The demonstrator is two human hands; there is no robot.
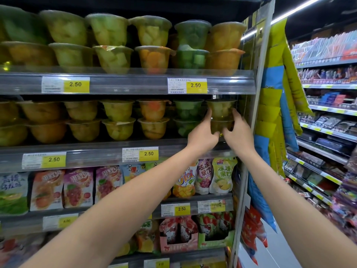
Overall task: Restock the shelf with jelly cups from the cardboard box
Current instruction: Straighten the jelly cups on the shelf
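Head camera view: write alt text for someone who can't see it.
A person's left hand and right hand grip a stack of two jelly cups at the right end of the middle shelf. Other stacked fruit jelly cups fill that shelf and the upper shelf, with yellow 2.50 price tags along the edges and pouches below.
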